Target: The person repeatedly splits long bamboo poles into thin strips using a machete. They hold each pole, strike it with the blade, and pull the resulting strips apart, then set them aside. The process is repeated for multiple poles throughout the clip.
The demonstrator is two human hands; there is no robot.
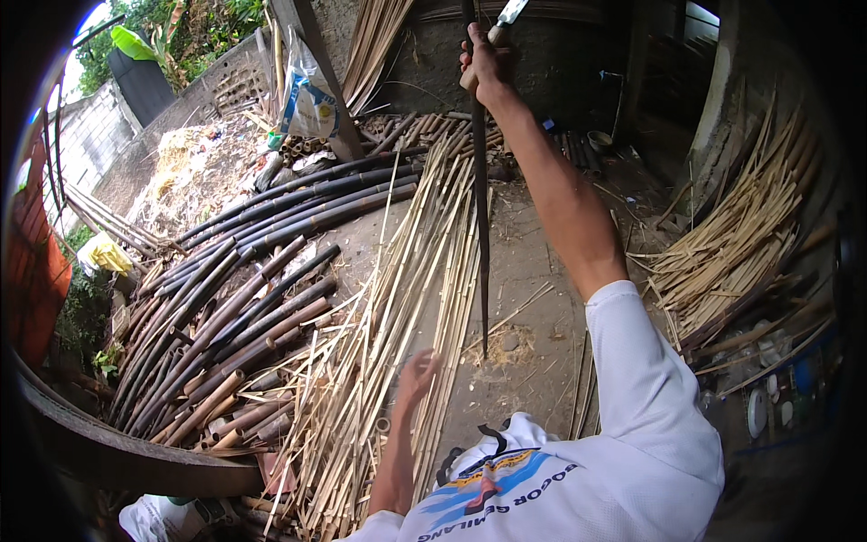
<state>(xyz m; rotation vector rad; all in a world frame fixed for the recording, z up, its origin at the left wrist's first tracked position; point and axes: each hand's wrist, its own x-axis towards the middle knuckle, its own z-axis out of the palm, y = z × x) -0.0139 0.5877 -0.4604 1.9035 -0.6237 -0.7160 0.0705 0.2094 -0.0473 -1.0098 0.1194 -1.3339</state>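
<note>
**Right hand raised high on a wooden-handled blade, dark pole upright beside it**

The right hand is lifted at the far end of an outstretched arm, its fingers clamped on the wooden handle of a bladed tool. The pale metal of the blade points up and to the right, near the top edge of the view. A long dark pole passes right at this hand and runs down to a narrow tip above the floor; whether the fingers also close on the pole cannot be told.

The left hand is low, over the right edge of a long spread of pale split strips. It is blurred, so whether its fingers are apart or together, or touch the strips, cannot be told.

Near the pole's lower tip lies a patch of pale shavings. To the left of the strips are 2 groups of stalks: long dark curved poles and, nearer, a pile of shorter brown tubes. Behind them, a white and blue bag hangs beside a slanting post. At far right, a 2nd heap of pale strips leans in a loose fan.
</note>
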